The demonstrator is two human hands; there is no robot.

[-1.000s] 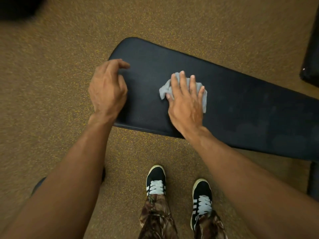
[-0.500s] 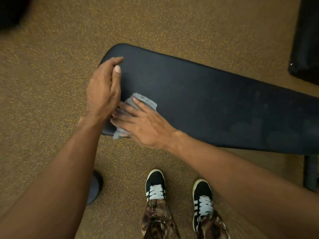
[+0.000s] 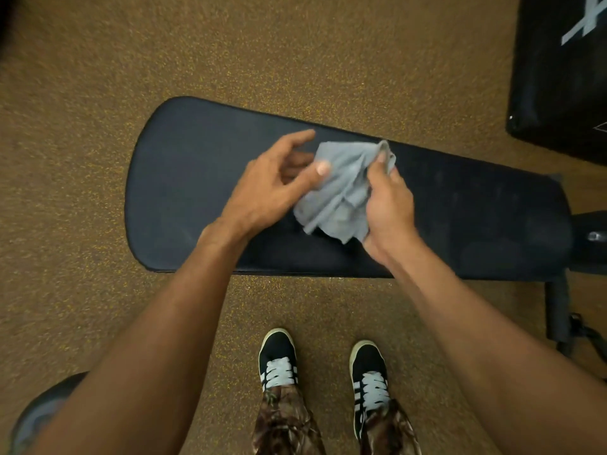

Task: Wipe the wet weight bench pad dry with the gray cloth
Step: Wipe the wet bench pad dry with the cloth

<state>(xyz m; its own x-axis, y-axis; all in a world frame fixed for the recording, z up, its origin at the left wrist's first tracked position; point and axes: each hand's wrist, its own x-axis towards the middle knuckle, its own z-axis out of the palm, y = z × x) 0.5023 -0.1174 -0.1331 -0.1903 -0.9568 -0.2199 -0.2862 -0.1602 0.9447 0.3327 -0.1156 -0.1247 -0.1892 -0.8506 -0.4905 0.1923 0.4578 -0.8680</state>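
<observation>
A speckled brown floor [image 3: 98,77] spreads all round and below both hands. Directly beneath them lies the long dark weight bench pad [image 3: 197,178], its rounded end running out past the left hand and its squarer end past the right hand; faint dull patches mark its surface on the right-hand side. Beyond the right hand, well apart, a black mat [image 3: 558,77] with pale tape marks sits on the floor. The black bench frame [image 3: 558,307] juts out from under the pad's far right end. Behind the left forearm, a dark rounded object [image 3: 42,412] is partly hidden by the arm. Two black shoes with white laces, the left shoe [image 3: 277,356] and the right shoe [image 3: 369,372], stand close to the pad's near edge between the forearms. The gray cloth [image 3: 341,192] hangs bunched between the hands over the pad's middle; whether its lower folds touch the pad cannot be told. The left hand [image 3: 272,188] pinches the cloth's left edge under its thumb, index finger stretched out. The right hand [image 3: 389,208] grips the right edge with curled fingers.
</observation>
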